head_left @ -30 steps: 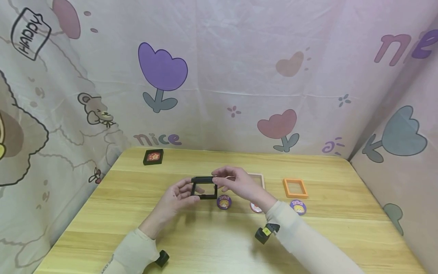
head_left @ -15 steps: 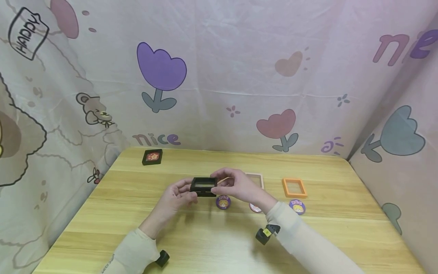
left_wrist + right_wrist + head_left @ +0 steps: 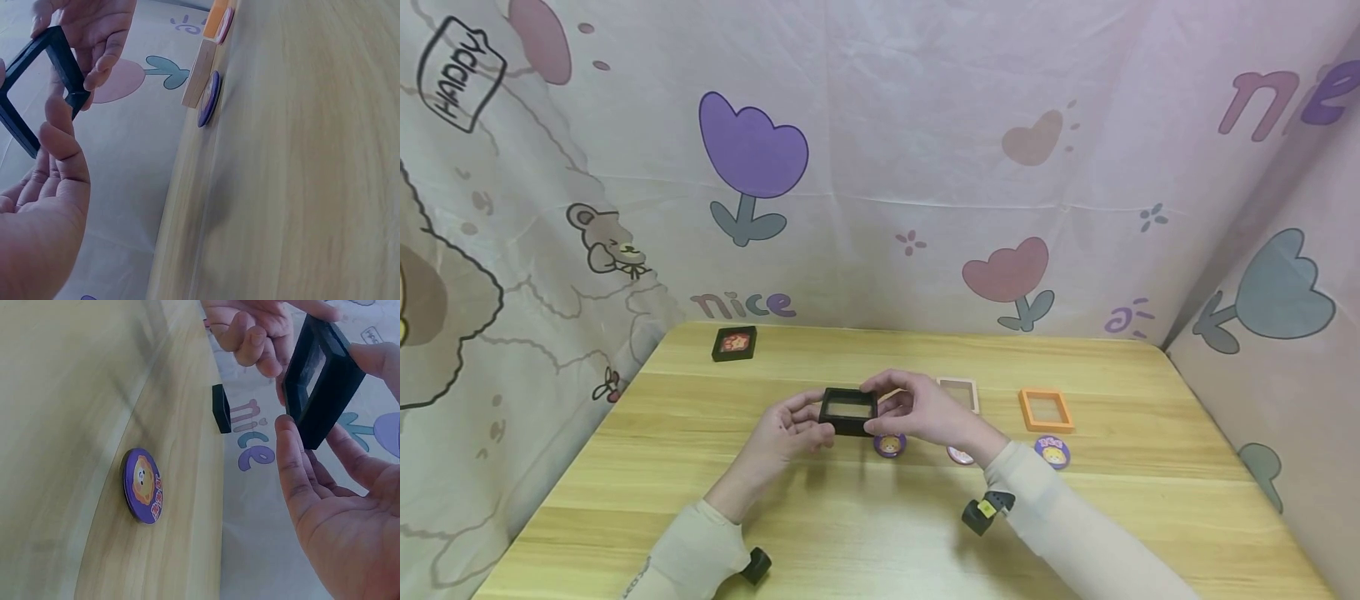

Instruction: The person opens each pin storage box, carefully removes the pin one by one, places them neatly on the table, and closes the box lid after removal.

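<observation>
Both hands hold a small black square display frame [image 3: 847, 427] above the table, with a clear window in its middle. My left hand [image 3: 786, 433] pinches its left side between thumb and fingers. At the right side, my right hand [image 3: 922, 410] grips it with the thumb at the near corner and fingers at the far one. In the right wrist view the black frame [image 3: 337, 381] looks thick-sided, and nothing shows in its window. Just beyond its near right corner, a round purple badge [image 3: 890, 446] with a cartoon animal lies on the table.
A pale pink frame [image 3: 975, 395], partly behind the right hand, and an orange frame [image 3: 1026, 414] lie on the right. Near them are a partly covered badge [image 3: 961, 456] and another purple badge [image 3: 1052, 452]. A black frame with a red paw picture [image 3: 734, 343] lies back left.
The held black frame has tilted: its window looks lower and its thick near side now faces me. My right thumb has slid down to its near corner. The left hand has barely moved.
</observation>
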`<action>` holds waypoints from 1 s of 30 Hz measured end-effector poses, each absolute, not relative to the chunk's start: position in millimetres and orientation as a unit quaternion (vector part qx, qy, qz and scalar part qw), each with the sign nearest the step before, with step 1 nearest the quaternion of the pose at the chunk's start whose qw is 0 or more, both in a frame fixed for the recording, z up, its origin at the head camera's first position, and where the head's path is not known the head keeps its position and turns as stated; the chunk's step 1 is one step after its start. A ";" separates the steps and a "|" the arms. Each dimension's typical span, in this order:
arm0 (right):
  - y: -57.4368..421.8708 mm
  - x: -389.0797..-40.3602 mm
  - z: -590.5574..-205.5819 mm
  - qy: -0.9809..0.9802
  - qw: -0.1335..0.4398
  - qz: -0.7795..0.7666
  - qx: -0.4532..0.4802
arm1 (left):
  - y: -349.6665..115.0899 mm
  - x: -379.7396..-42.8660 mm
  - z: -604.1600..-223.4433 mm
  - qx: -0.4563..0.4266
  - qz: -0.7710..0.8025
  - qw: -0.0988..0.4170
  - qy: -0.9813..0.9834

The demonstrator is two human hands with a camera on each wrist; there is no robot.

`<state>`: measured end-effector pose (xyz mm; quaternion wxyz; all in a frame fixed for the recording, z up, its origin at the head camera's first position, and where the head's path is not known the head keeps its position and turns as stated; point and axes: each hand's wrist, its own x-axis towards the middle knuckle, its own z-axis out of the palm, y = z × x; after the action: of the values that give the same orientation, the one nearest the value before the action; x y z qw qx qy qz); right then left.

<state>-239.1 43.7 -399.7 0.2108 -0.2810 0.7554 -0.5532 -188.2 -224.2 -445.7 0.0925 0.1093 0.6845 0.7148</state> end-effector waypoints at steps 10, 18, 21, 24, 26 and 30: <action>44.9 -237.3 -399.4 0.752 0.233 -0.558 -0.261 | -223.5 -186.1 -441.4 0.094 0.720 0.062 0.685; 43.4 -239.7 -407.5 0.742 0.259 -0.575 -0.228 | -222.7 -187.8 -443.0 0.106 0.712 0.060 0.691; 42.6 -239.9 -409.3 0.735 0.262 -0.581 -0.230 | -222.4 -188.1 -443.4 0.116 0.704 0.066 0.697; 42.4 -239.7 -410.1 0.733 0.258 -0.583 -0.236 | -222.7 -187.9 -443.2 0.124 0.702 0.072 0.697; 42.4 -239.2 -410.0 0.732 0.255 -0.585 -0.238 | -223.1 -187.6 -443.3 0.130 0.703 0.076 0.695; 41.6 -238.4 -410.6 0.728 0.254 -0.589 -0.242 | -224.0 -187.6 -445.0 0.144 0.708 0.088 0.686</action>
<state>-238.4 41.6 -410.6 0.2539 -0.2417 0.7279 -0.5894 -187.6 -224.0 -445.0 0.0879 0.1435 0.6863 0.7075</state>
